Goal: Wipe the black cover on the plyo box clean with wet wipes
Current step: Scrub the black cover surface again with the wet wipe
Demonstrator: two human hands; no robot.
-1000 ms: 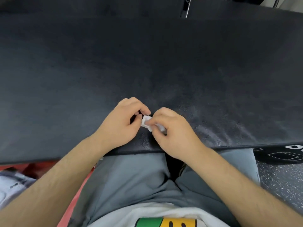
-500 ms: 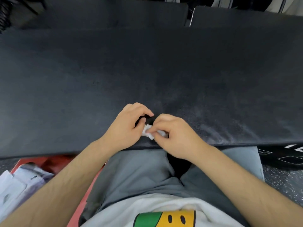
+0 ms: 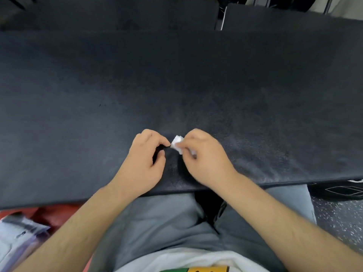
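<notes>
Hiding half the wet wipe [image 3: 176,142], right fingers [image 3: 193,135]

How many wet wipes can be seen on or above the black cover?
1. A small folded wet wipe is pinched by the right hand over the near part of the black cover. The blurred packet at lower left may hide more.
</notes>
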